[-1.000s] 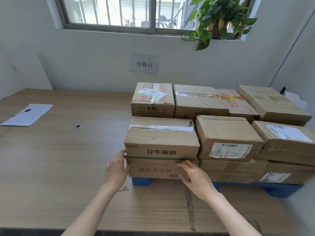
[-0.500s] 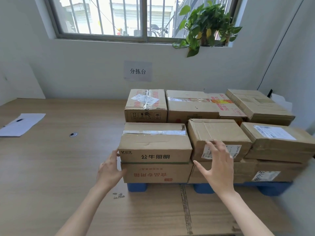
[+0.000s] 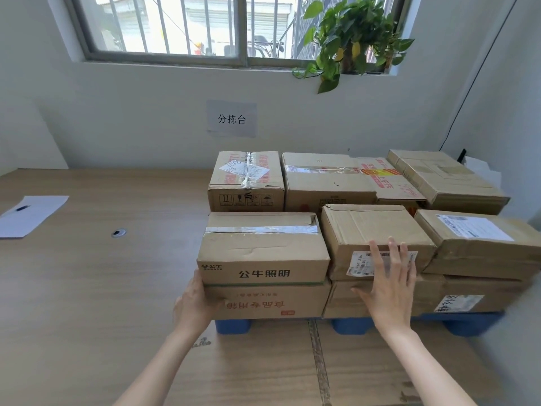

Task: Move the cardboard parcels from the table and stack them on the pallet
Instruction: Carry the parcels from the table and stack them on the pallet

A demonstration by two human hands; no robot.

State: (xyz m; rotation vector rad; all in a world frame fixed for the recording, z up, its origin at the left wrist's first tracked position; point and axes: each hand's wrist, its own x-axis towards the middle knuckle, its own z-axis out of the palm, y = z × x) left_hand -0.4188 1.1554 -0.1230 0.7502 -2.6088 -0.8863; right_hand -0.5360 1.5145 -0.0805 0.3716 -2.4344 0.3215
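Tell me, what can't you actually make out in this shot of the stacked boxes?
Head view only.
Blue pallet: only its feet show; cardboard parcels cover its deck.
Shipping label on the middle front parcel: the right hand covers part; print too small.
Front right parcel: cut off by the right edge.
Label on the lower right parcel: blurred.
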